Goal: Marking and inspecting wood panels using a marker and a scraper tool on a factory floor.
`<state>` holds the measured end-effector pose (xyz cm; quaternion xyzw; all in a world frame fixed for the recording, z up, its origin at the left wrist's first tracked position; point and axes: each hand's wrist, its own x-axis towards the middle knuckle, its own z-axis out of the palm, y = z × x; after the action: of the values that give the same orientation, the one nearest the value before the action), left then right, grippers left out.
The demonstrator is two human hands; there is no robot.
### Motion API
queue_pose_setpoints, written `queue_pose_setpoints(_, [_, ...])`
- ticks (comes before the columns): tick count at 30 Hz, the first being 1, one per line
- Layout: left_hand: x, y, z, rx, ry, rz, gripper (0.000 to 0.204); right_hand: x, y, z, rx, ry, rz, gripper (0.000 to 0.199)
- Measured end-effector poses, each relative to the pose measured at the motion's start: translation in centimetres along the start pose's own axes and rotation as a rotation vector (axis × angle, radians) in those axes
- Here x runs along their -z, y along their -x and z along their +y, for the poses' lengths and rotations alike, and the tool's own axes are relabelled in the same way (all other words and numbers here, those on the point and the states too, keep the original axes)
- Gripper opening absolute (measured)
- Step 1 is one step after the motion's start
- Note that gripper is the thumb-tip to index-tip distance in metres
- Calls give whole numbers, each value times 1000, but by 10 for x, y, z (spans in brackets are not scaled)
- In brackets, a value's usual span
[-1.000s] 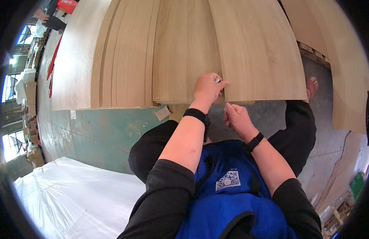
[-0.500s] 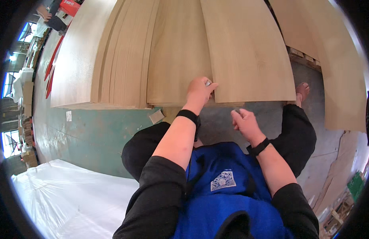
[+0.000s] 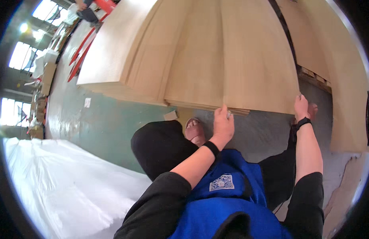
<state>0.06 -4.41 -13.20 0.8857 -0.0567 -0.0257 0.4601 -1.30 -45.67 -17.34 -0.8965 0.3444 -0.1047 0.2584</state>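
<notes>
A long, light wood-veneer panel (image 3: pixel 261 59) stretches away from me, lying over the right part of a stack of similar sheets (image 3: pixel 196 67). At the panel's near left corner, my left hand (image 3: pixel 224 126) is closed with its fingertips pinching the edge. A small pale, shiny bit shows by those fingers, too small to name. My right hand (image 3: pixel 301 107) is closed on the near right corner of the same panel. Its thumb is up at the edge, and the other fingers are partly hidden.
Left of the sheets rises a taller pile of panels (image 3: pixel 112 44). More boards (image 3: pixel 344 79) stand along the right, near a wooden pallet (image 3: pixel 315 79). White plastic sheeting (image 3: pixel 64 183) covers something at lower left. Red forks (image 3: pixel 81 53) and another person (image 3: pixel 88 12) are at far left.
My left hand has slid nearer to me along the panel to its corner. My right hand has moved right and taken hold of the other corner. The view has shifted.
</notes>
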Motion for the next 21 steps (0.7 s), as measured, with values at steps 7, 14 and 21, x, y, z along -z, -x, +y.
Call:
queue_pose_setpoints(7, [-6,-4,0,277,141,-1,49,-22,-9,19,7,-48,99,33])
queue_pose_setpoints(14, [-12,-11,-10,315,421,0,46,-12,15,-14,20,46,93,33])
queue_pose_setpoints(21, [27,-17,-16,293,-47,156,46,-19,68,-81,109,-94,19,24])
